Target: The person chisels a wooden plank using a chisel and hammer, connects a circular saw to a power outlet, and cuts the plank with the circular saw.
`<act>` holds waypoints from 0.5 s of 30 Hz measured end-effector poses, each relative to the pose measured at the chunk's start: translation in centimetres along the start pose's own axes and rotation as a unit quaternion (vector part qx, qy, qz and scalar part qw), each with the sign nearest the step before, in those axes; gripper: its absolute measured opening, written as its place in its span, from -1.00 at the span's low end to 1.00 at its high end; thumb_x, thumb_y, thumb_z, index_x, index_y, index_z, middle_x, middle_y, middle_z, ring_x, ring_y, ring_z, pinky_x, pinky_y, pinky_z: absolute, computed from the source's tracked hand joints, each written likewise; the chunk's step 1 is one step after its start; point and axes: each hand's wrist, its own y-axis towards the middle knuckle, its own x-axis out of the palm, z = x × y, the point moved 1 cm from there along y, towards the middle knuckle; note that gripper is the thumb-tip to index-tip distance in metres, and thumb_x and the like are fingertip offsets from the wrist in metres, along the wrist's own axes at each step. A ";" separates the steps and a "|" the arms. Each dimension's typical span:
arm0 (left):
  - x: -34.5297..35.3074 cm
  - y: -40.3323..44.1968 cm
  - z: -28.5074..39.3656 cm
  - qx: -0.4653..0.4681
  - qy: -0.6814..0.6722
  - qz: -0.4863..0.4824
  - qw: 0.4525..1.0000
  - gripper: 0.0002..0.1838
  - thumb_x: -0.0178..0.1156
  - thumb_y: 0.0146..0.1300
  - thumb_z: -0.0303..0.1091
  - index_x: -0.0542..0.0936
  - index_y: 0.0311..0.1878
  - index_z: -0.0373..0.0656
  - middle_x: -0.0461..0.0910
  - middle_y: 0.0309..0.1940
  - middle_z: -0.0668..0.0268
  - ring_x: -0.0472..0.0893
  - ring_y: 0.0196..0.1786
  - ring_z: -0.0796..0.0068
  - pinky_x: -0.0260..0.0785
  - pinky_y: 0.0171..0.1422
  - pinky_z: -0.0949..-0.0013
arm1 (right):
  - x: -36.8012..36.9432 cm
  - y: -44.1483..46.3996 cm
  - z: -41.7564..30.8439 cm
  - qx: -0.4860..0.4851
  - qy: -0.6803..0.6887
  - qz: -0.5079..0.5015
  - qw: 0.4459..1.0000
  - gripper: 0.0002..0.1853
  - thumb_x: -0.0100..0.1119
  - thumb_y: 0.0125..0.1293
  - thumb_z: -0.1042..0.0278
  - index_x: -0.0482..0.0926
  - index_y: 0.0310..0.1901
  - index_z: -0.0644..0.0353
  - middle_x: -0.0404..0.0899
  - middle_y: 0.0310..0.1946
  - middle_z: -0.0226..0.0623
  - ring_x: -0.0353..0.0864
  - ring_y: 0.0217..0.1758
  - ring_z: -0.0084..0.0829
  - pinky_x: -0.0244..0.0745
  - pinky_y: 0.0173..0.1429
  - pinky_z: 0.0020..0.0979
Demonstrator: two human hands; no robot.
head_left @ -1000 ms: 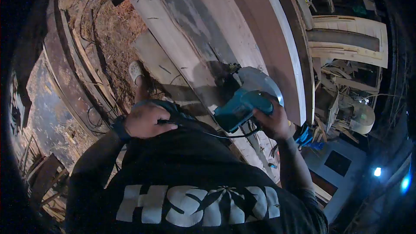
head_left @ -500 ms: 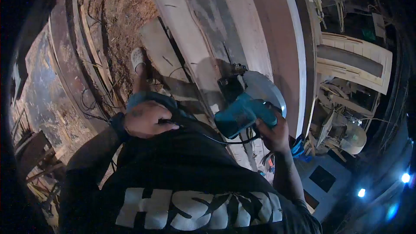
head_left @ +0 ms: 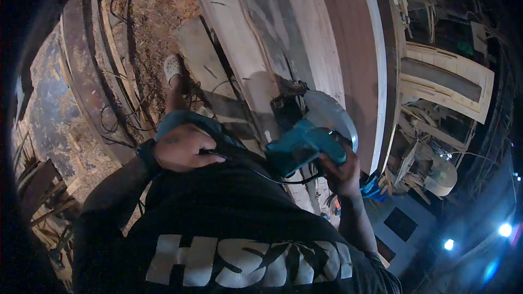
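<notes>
My right hand (head_left: 342, 173) is wrapped round the rear handle of a teal circular saw (head_left: 297, 147). The saw's pale round guard (head_left: 331, 113) faces the boards, and its dark front part lies over a long wooden plank (head_left: 229, 16). From the handle a black power cord (head_left: 272, 178) runs across my front toward my left hand (head_left: 185, 148). That hand is closed by my waist, with the thumb pressed along the dark cord. Whether the saw's base touches the wood, I cannot tell.
Beside the plank lie more long boards, one of them brown (head_left: 354, 38). Sawdust (head_left: 155, 16) covers the ground around my foot in a light clog (head_left: 172, 66). Loose cables (head_left: 117, 125) lie at left. A wooden frame (head_left: 447, 79) and scrap wood (head_left: 419, 169) are at right.
The saw and my right hand have shifted slightly left in view, while the boards have shifted a little right. Both hands keep their grip.
</notes>
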 end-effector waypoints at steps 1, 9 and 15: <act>-0.2 -0.1 0.1 -0.002 -0.006 0.002 1.000 -0.51 0.36 0.36 -0.04 0.52 -0.52 -0.26 0.45 -0.57 -0.01 0.54 -0.41 -0.10 0.32 -0.29 -0.03 | -0.2 0.0 0.0 0.012 -0.001 -0.001 1.000 -0.53 0.31 0.40 0.21 0.56 0.20 0.37 0.71 -0.04 -0.01 0.75 0.00 -0.20 0.59 0.12 -0.25; -0.4 -0.1 1.1 0.021 0.017 0.039 0.999 -0.51 0.31 0.38 0.09 0.57 -0.38 -0.22 0.53 -0.56 0.04 0.62 -0.37 -0.05 0.43 -0.21 0.00 | 0.1 0.2 -0.1 0.043 0.005 0.007 0.999 -0.48 0.37 0.34 0.20 0.55 0.22 0.36 0.69 0.06 0.03 0.71 0.13 -0.18 0.56 0.21 -0.24; 1.0 4.2 4.9 -0.153 -0.033 -0.040 0.987 -0.30 0.24 0.31 0.38 0.65 -0.26 -0.25 0.72 -0.29 -0.06 0.75 -0.14 -0.07 0.59 -0.03 -0.04 | 0.7 0.3 0.0 0.033 0.007 0.017 0.999 -0.48 0.43 0.29 0.24 0.57 0.18 0.38 0.68 0.09 0.06 0.70 0.16 -0.11 0.55 0.25 -0.21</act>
